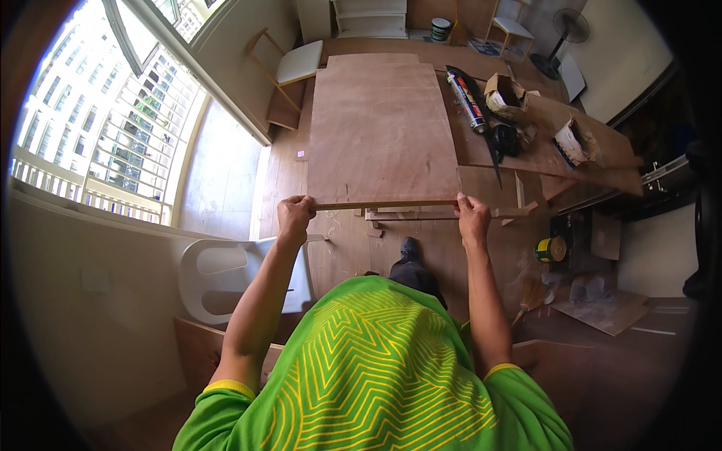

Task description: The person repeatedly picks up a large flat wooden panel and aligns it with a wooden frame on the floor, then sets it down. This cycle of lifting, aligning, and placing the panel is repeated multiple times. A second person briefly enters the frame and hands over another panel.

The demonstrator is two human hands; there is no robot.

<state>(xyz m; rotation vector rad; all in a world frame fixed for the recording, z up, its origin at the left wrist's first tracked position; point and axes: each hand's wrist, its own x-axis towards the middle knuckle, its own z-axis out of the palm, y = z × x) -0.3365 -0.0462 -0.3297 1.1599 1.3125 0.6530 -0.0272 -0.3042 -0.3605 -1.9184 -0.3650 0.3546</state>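
A large reddish-brown plywood sheet (pixel 380 128) stretches away in front of me, its near edge level across the view. At its near left corner my left hand (pixel 295 216) is closed, thumb on top and fingers curled below. My right hand (pixel 473 218) pinches the near right corner in the same way. Both forearms reach forward from my sides. How the sheet's far part is supported is hidden beneath it; a wooden frame (pixel 421 214) shows partly below the near edge.
Right of the sheet, a worktable (pixel 541 128) carries a spray-foam can (pixel 468 101), torn cardboard boxes (pixel 506 95) and a black tool (pixel 505 139). A white plastic chair (pixel 214 264) stands at my left. A yellow-and-green tin (pixel 550 249) and a broom (pixel 532 292) lie right. Wooden chairs (pixel 301 62) and a fan (pixel 560 41) stand farther back.
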